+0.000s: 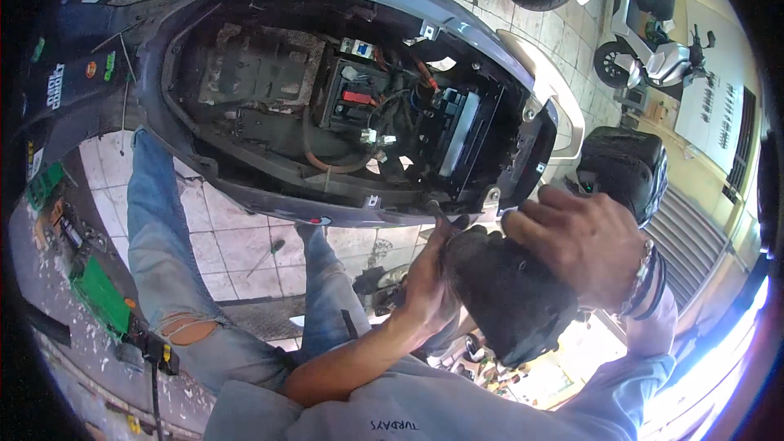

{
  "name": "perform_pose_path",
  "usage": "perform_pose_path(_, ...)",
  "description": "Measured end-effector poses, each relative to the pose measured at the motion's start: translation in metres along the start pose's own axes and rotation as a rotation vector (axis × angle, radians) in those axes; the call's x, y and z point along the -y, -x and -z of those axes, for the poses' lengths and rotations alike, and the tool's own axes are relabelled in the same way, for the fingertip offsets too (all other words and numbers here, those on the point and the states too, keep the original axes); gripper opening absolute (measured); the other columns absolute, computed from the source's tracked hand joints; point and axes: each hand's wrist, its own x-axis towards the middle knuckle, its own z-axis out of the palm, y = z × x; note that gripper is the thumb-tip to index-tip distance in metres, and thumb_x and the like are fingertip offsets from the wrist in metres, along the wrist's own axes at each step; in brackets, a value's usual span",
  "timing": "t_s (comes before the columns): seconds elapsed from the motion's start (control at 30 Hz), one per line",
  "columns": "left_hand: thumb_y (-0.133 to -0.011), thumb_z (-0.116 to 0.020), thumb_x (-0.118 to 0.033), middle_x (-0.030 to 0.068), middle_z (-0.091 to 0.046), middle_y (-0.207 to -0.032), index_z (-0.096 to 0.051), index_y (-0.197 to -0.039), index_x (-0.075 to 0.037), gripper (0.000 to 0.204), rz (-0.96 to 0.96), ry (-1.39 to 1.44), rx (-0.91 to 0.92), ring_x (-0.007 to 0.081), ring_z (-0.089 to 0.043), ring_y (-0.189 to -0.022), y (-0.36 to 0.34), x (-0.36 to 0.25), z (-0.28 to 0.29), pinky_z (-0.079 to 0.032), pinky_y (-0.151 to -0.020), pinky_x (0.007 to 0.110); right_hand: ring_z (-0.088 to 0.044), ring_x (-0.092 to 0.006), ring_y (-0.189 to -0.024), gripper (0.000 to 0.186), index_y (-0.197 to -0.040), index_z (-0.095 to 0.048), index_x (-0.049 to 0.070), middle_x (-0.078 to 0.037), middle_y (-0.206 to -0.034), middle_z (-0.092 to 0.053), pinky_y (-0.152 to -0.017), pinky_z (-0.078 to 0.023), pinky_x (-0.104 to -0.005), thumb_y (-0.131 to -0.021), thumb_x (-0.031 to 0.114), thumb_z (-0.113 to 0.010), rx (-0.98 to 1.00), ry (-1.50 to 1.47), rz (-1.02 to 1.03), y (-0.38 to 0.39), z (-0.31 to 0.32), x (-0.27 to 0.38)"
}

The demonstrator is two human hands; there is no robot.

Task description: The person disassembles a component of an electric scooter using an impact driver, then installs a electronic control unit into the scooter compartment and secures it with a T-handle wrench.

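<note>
A dark, scuffed, curved part [508, 298], box-like and rounded at its corners, is tilted in front of my body at the scooter's side. My left hand [430, 273] grips its left edge, fingers pointing up toward the scooter's rim. Over its upper right edge bends my right hand [572, 237], knuckles up; the fingertips are partly hidden. Just above both hands a metal bracket [491, 201] with a round hole sticks out from the rim. The scooter's open body [269, 126] exposes wiring, a red-topped electrical unit [357, 97] and a grey-blue bar [460, 132].
A light grab rail [572, 126] curves round the scooter's tail. Behind it stand a black case [622, 165] and parked white two-wheelers [665, 64]. At left, a worn bench [49, 278] carries green pieces [102, 294]. A screwdriver-like tool [276, 247] lies on the tiled floor.
</note>
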Motion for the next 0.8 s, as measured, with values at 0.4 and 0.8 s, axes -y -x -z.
perform_pose_path(0.4,-0.106,-0.039,-0.063,0.0105,-0.066,-0.113,-0.060,-0.125,-0.012,0.059,0.049,0.085,-0.022,0.0240,-0.068,-0.107,0.000,-0.007,-0.013,-0.057,-0.095,0.045,-0.070,-0.0244,-0.100,0.036,-0.123,-0.058,0.011,-0.006,-0.101,-0.068,-0.070,-0.063,-0.0390,-0.089,0.020,-0.062,0.073,0.051,0.050,-0.021,0.016,0.015)
perform_pose_path(0.8,-0.106,-0.035,-0.065,0.0100,-0.065,-0.112,-0.059,-0.128,-0.012,0.062,0.051,0.070,-0.020,0.0233,-0.066,-0.110,-0.006,-0.004,-0.008,-0.053,-0.098,0.044,-0.070,-0.0233,-0.097,0.030,-0.122,-0.060,0.016,-0.004,-0.102,-0.069,-0.071,-0.063,-0.0389,-0.091,0.019,-0.060,0.057,0.084,0.042,-0.016,0.011,0.012)
